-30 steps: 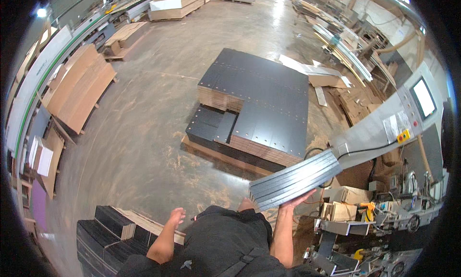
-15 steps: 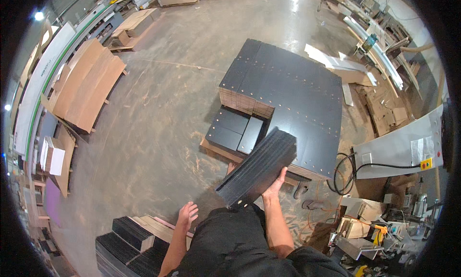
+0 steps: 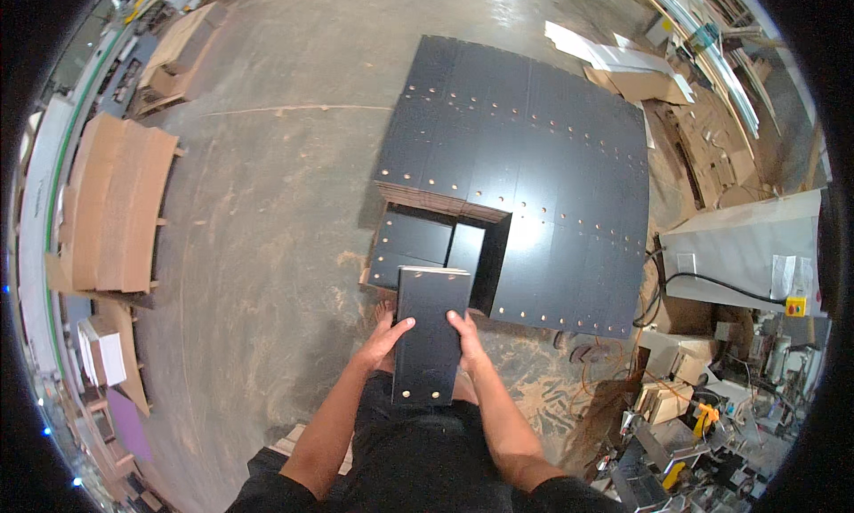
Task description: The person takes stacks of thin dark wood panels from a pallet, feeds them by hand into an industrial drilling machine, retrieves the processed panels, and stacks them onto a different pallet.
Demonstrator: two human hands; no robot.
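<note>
In front of my body I carry a stack of narrow black panels [image 3: 431, 335], its long side pointing away from me. Small round holes show near both ends of the top panel. My left hand [image 3: 384, 342] grips its left edge, thumb on top, and my right hand [image 3: 466, 337] grips the right edge the same way; the fingers underneath are hidden. Just beyond is a large block of stacked black panels [image 3: 543, 148] with rows of round holes. In the notch at its near left corner lies a lower pile of black panels [image 3: 414, 237], partly covered by the carried stack.
Brown boards [image 3: 120, 206] lie piled at the left, with a purple panel [image 3: 131, 424] nearer. A grey cabinet [image 3: 738, 255] with a black cable and a yellow button box [image 3: 794, 307] stands right. Below it are cluttered tools and wood pieces. White offcuts [image 3: 614, 55] lie far right.
My left hand has come up from the lower left and taken hold of the panel stack. The stack has turned from slanted and edge-up to flat and straight ahead of me.
</note>
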